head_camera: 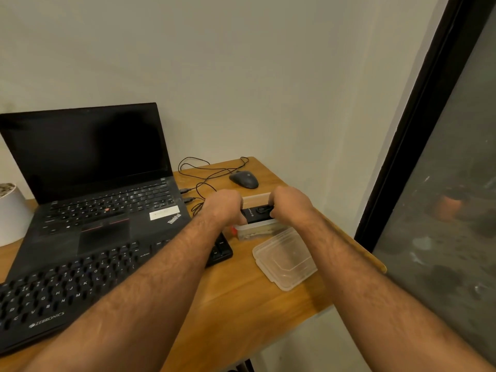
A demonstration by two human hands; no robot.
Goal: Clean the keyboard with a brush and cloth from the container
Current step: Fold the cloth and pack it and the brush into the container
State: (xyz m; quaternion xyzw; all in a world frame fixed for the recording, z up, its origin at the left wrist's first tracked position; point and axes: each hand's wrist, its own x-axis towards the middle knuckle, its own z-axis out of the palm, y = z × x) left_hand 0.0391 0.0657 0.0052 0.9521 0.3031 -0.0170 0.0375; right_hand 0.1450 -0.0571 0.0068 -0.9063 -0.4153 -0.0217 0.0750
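A black external keyboard [53, 288] lies at the front left of the wooden desk [241, 299]. To its right stands a clear plastic container [255, 229] without its lid. Both hands hold a flat black object [256, 212], possibly the brush, just over the container's opening. My left hand [224, 208] grips its left end and my right hand [291, 204] grips its right end. Something red [234, 231] shows at the container's left side. No cloth can be made out; the container's contents are mostly hidden by the hands.
The container's clear lid [285, 259] lies on the desk in front of it. An open black laptop [94, 183] stands behind the keyboard. A wired mouse [244, 179] and looped cables [204, 181] lie at the back. A white pot [12, 213] is at the far left.
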